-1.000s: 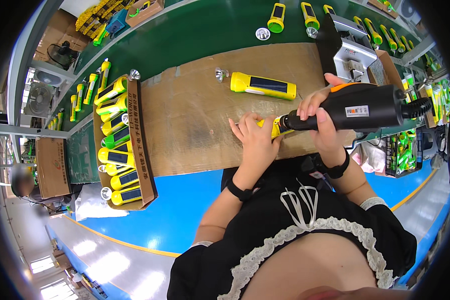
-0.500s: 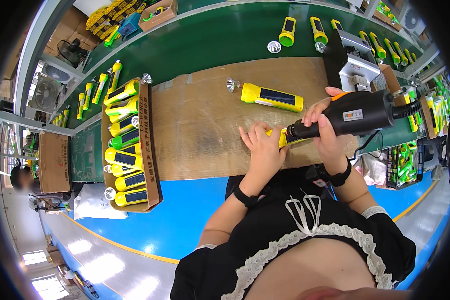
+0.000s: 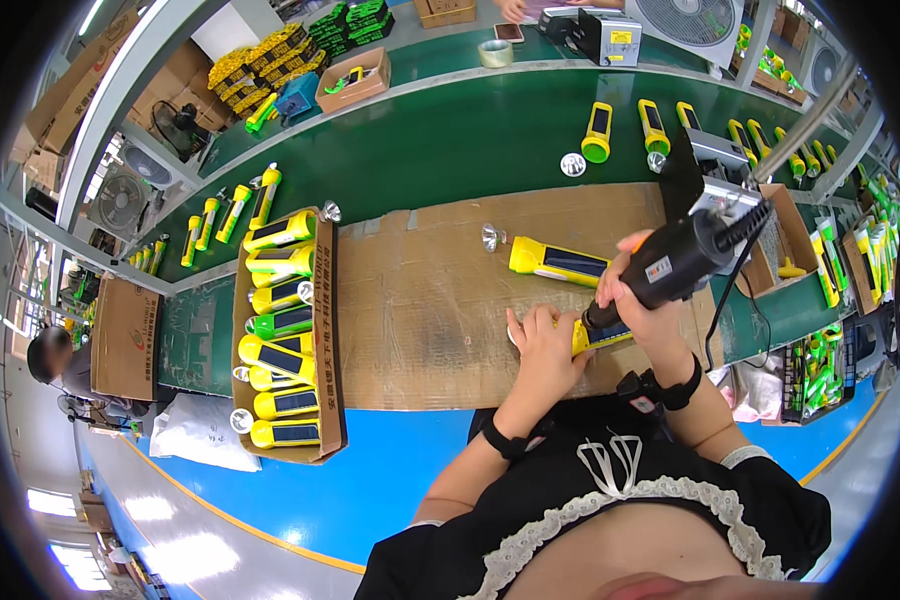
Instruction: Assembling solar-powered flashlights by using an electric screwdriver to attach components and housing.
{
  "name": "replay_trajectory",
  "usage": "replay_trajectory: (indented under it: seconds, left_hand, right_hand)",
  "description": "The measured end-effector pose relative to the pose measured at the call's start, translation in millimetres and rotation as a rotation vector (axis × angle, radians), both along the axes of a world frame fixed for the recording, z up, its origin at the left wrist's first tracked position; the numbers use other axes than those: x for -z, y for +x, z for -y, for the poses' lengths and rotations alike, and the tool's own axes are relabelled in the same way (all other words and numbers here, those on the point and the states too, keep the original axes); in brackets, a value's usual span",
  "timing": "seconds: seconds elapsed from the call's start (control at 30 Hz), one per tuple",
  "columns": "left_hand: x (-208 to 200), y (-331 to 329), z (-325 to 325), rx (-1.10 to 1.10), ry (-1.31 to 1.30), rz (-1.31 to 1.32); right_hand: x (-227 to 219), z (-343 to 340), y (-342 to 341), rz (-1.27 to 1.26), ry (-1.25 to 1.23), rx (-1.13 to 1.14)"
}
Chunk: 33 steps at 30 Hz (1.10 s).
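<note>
My left hand [image 3: 542,352] presses down on a yellow torch [image 3: 592,337] lying on the cardboard sheet [image 3: 420,310] that covers the bench. My right hand [image 3: 638,300] grips a black electric screwdriver [image 3: 682,262] by its body, its tip down on that torch. The torch is mostly hidden under both hands. A second yellow torch [image 3: 558,262] with a dark panel lies just beyond, a loose silver reflector [image 3: 490,238] at its left end.
A cardboard tray [image 3: 325,330] at the left holds several yellow and green torches. More torches [image 3: 598,132] stand on the green belt behind. A metal fixture [image 3: 715,175] and a cardboard box [image 3: 795,245] sit at the right. A fan [image 3: 685,15] stands far back.
The view has shifted, so the bench sits lower and nearer. The screwdriver has tilted more upright onto the torch under my hands. My left hand stays on the torch.
</note>
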<state>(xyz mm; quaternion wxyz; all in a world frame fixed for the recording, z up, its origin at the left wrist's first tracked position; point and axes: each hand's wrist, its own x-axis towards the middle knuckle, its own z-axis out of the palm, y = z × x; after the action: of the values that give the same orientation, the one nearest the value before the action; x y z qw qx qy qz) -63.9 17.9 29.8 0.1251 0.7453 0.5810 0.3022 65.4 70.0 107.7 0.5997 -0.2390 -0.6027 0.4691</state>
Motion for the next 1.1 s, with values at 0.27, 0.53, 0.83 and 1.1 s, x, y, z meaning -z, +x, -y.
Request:
replay_trajectory:
  seconds: [0.27,0.53,0.83,1.1]
  left_hand:
    - [1.2,-2.4,-8.4,0.018,-0.020,-0.016]
    - [1.1,-6.9,-8.4,0.053,0.011,-0.025]
    - [-9.1,-9.8,-8.0,0.137,-0.010,-0.202]
    - [-36.3,-34.6,-7.6,0.283,-0.175,-0.102]
  right_hand:
    - [-0.1,-9.7,-8.0,0.049,-0.109,-0.148]
    - [-1.7,-21.2,-14.7,0.011,-0.170,-0.224]
    - [-18.4,9.0,9.8,0.049,0.003,-0.035]
    - [-51.9,49.6,138.3,-0.282,0.320,-0.307]
